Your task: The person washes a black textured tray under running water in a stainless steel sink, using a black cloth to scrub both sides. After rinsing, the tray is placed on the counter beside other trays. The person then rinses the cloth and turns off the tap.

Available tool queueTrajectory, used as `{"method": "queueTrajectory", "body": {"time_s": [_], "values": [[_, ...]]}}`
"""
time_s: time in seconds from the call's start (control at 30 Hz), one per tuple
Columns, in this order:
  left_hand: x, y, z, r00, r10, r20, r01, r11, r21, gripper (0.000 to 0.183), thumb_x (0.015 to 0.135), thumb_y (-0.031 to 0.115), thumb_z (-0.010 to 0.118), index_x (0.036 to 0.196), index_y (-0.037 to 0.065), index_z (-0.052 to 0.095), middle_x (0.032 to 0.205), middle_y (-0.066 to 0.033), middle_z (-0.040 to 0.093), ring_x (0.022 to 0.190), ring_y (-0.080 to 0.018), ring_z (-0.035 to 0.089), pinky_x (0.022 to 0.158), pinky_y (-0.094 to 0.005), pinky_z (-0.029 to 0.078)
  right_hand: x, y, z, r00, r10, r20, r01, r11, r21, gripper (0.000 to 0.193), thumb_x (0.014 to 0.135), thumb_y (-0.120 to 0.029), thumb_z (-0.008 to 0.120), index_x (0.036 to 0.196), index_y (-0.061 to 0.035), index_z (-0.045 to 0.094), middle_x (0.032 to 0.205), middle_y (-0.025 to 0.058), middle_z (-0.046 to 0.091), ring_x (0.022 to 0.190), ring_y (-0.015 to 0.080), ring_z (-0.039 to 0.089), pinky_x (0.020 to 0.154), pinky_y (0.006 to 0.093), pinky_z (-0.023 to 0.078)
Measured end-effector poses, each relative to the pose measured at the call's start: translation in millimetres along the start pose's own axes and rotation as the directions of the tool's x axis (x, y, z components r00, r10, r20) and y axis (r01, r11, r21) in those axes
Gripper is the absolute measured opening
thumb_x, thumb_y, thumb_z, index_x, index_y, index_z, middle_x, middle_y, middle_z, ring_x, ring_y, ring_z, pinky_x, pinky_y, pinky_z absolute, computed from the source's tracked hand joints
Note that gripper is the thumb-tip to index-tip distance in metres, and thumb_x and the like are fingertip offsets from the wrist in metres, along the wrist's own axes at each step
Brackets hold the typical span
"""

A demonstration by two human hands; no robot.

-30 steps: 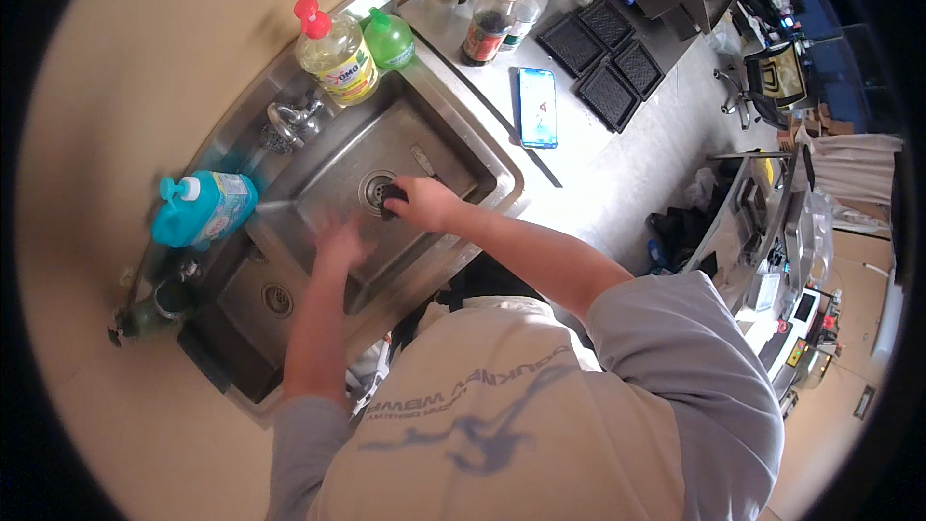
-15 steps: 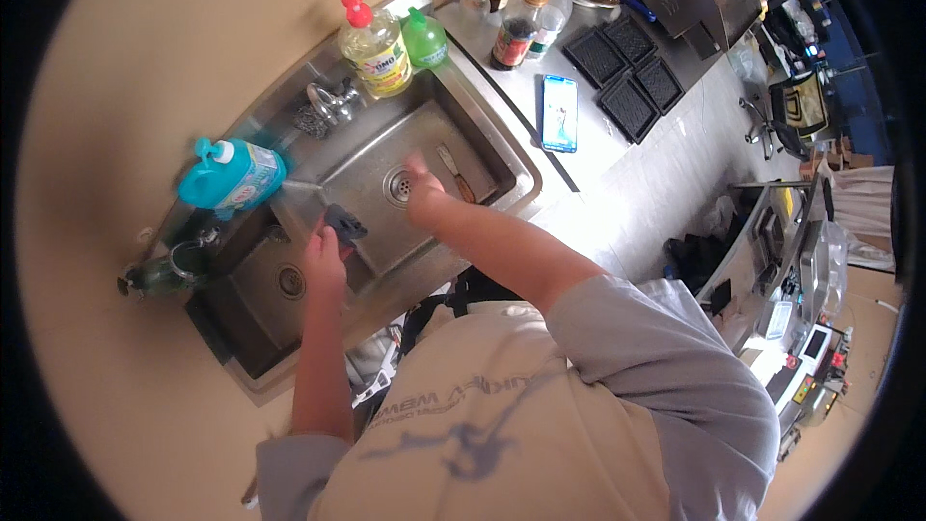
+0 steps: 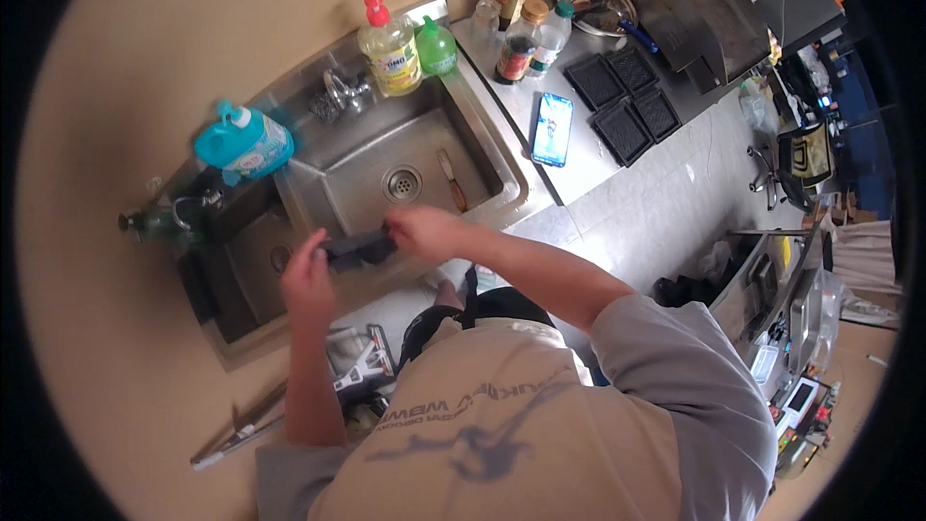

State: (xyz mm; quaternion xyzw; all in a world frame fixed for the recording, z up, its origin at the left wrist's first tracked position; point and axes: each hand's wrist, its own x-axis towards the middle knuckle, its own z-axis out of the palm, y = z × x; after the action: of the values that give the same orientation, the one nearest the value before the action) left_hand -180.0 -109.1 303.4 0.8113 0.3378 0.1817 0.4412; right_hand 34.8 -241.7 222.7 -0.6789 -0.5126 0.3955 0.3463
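A dark grey cloth (image 3: 360, 249) is stretched between my two hands above the near edge of the double steel sink (image 3: 357, 169). My left hand (image 3: 309, 280) pinches its left end, and my right hand (image 3: 424, 232) closes on its right end. Slight blur hides the cloth's exact shape. In the larger basin, a slim knife-like tool (image 3: 450, 178) with a brown handle lies to the right of the drain (image 3: 401, 184). The faucet (image 3: 344, 89) stands at the back, with a scouring pad (image 3: 324, 110) beside it.
Yellow (image 3: 394, 63), green (image 3: 438, 48) and teal (image 3: 248, 143) pump bottles line the sink's back. A lit phone (image 3: 552, 130), black ridged trays (image 3: 627, 101) and several sauce bottles (image 3: 518, 48) occupy the right counter. A green glass bottle (image 3: 159, 224) stands far left.
My right hand has left the drain area and come back toward me, taking the cloth's right end. The cloth, earlier bunched in my left hand, is now spread between both hands.
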Motion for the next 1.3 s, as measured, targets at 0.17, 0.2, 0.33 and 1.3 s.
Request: {"method": "queueTrajectory", "body": {"time_s": [0.17, 0.2, 0.33, 1.3], "values": [[-31.9, 2.2, 29.6, 0.968, -0.239, -0.070, 0.162, 0.815, -0.556, 0.027, 0.107, 0.013, 0.045, 0.123, 0.000, 0.062, 0.115, -0.0103, 0.067, 0.105, -0.0171, 0.063, 0.095, -0.0320, 0.049, -42.3, 17.7, -1.1, 0.995, 0.087, -0.041, -0.080, 0.984, 0.159, 0.019, 0.093, -0.014, 0.061, 0.106, -0.0013, 0.059, 0.121, 0.0156, 0.066, 0.106, 0.0292, 0.064, 0.087, 0.0409, 0.052], [-35.8, 7.4, 37.1, 0.971, -0.228, -0.074, 0.159, 0.843, -0.514, 0.026, 0.107, 0.013, 0.045, 0.122, 0.000, 0.062, 0.115, -0.0103, 0.067, 0.105, -0.0173, 0.063, 0.096, -0.0316, 0.049, -49.7, 15.2, -2.5, 0.996, 0.088, -0.023, -0.088, 0.996, 0.017, 0.019, 0.093, -0.014, 0.062, 0.107, -0.0010, 0.059, 0.126, 0.0150, 0.064, 0.111, 0.0272, 0.064, 0.089, 0.0403, 0.053], [-45.0, 37.4, 51.3, 1.000, 0.015, -0.024, -0.024, 0.925, -0.380, 0.025, 0.106, 0.010, 0.045, 0.121, 0.000, 0.062, 0.113, -0.0098, 0.066, 0.105, -0.0166, 0.061, 0.097, -0.0293, 0.046, -84.0, -8.1, -1.5, 0.981, -0.048, -0.186, 0.124, 0.898, 0.422, 0.021, 0.090, -0.012, 0.069, 0.104, -0.0014, 0.058, 0.140, 0.0149, 0.055, 0.126, 0.0261, 0.056, 0.095, 0.0390, 0.052], [-17.2, 36.6, 69.4, 0.490, 0.601, 0.631, 0.836, -0.117, -0.536, 0.065, 0.108, 0.054, 0.027, 0.140, 0.002, 0.051, 0.130, -0.0219, 0.063, 0.121, -0.0357, 0.061, 0.099, -0.0545, 0.051, -25.5, 21.2, 103.7, 0.539, -0.804, -0.253, -0.514, -0.552, 0.657, 0.048, 0.100, -0.036, 0.054, 0.130, 0.0019, 0.051, 0.111, 0.0210, 0.066, 0.104, 0.0293, 0.068, 0.090, 0.0433, 0.056]]}}
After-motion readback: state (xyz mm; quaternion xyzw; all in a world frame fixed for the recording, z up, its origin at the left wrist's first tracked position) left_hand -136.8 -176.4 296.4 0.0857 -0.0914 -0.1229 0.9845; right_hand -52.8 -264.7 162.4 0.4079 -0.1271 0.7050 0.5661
